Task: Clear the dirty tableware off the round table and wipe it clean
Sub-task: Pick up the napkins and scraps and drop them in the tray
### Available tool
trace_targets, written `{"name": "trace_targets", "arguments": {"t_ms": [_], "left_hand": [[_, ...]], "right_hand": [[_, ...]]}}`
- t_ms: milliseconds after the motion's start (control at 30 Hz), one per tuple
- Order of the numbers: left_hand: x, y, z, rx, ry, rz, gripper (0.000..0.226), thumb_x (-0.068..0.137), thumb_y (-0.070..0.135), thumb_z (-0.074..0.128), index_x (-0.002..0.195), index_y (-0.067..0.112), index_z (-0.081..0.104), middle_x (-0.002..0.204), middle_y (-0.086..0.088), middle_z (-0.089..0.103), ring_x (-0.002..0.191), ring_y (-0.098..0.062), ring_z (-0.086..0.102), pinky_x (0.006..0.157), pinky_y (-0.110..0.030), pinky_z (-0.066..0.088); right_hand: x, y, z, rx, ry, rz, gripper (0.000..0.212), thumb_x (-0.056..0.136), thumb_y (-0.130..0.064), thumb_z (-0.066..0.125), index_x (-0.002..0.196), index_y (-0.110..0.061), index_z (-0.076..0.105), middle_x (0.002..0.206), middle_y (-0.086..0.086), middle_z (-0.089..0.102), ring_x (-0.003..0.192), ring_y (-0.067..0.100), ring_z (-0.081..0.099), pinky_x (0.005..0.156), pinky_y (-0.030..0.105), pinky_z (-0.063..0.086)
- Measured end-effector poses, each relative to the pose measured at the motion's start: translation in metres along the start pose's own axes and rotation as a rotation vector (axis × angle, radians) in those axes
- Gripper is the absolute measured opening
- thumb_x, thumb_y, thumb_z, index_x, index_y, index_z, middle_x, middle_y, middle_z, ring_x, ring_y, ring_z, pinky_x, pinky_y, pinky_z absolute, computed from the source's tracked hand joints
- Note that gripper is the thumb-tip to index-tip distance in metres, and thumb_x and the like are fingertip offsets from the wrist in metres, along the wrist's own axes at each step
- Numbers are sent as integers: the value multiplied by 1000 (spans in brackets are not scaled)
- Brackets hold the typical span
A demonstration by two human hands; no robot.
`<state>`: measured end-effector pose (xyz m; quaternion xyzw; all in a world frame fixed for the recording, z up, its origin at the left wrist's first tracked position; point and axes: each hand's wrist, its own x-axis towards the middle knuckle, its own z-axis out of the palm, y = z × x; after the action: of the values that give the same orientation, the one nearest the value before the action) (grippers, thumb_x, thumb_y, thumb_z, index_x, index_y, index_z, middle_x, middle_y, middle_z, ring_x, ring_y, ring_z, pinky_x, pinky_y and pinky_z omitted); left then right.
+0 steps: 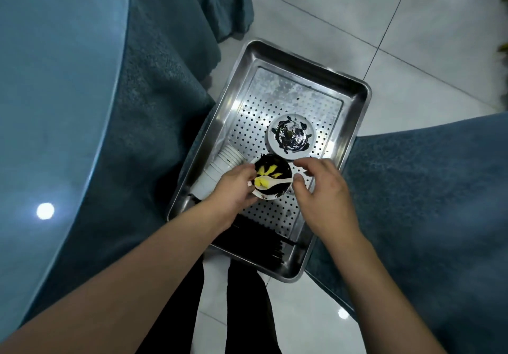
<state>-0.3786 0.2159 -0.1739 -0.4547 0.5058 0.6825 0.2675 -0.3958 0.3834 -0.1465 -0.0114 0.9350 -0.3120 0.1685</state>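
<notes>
You stand over a rectangular perforated steel tray (354,98) on glossy white floor tiles (412,37), the blue glass-topped round table (55,79) beside it. Your left hand (233,189) grips the sauce-blackened white bowl (272,180) inside the tray; your right hand (321,189) pinches the white plastic spoon (275,181) across it. No legible writing.

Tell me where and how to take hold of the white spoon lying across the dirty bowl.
Pinch the spoon by its bare handle end, coming from the right. Its scoop end, by the left hand, holds yellow scraps over the bowl, while the handle points toward the right hand.
</notes>
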Motion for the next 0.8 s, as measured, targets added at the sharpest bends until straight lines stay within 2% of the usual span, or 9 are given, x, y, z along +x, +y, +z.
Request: {"name": "trace_targets", "arguments": {"t_ms": [67,133,233,300,367,467,567,733,800], "left_hand": [[-26,7,-8,101,15,100,26,103,16,51,126,20,63,122,-6,68,109,-17,64,95,-38,55],[-54,14,-19,165,39,194,20,101,16,54,113,26,67,118,-8,70,102,-18,63,95,-42,54],[-103,26,-41,268,76,334,16,91,31,57,99,39,69,113,7,71,107,-12,65,98,-45,54],[-134,33,-58,342,105,429,18,94,28,56,102,37,69,113,9,70,106,-8,65,99,-38,52],[-162,41,-79,449,166,501,21,99,21,54,114,28,67,116,7,69,104,-9,64,97,-30,51],[-195,50,-119,615,265,623,30,95,28,52,122,22,64,118,2,66,111,-15,62,102,-36,48],[-221,55,-164,776,411,690,29,97,22,55,125,17,62,123,-3,63,117,-25,56,106,-38,41],[-257,56,-236,862,639,700,36,95,31,47,124,17,62,122,-5,63,112,-31,57,101,-43,43],[-267,55,-265,866,699,668,33,96,29,51,126,17,61,124,-5,62,113,-31,57,99,-45,44]], "right_hand": [[-3,-18,-8,-13,-10,-20,28,96,-26,57,123,-25,64,114,-4,58,107,19,57,98,46,48],[-9,-42,-17,-22,-35,-48,28,96,-27,56,123,-25,63,115,-3,57,108,19,56,99,47,47],[-20,-84,-29,-48,-70,-124,28,97,-30,55,124,-26,61,118,-2,56,109,19,57,98,45,48],[-26,-113,-33,-78,-100,-179,30,97,-30,55,126,-25,60,120,-2,55,111,18,55,101,44,46],[-33,-145,-35,-101,-112,-252,31,97,-29,55,126,-24,60,120,-1,55,110,18,54,101,44,45],[-44,-191,-31,-99,-137,-353,31,95,-27,57,125,-24,62,121,1,57,109,20,53,98,44,44],[-53,-236,-23,-125,-151,-449,31,96,-27,56,126,-23,61,122,1,57,110,20,53,98,44,44],[-59,-311,-1,-171,-225,-579,33,93,-24,60,126,-21,62,122,2,56,107,22,56,99,46,46],[-61,-340,8,-194,-248,-608,34,93,-23,60,127,-21,61,123,2,57,109,24,57,101,47,45]]}}
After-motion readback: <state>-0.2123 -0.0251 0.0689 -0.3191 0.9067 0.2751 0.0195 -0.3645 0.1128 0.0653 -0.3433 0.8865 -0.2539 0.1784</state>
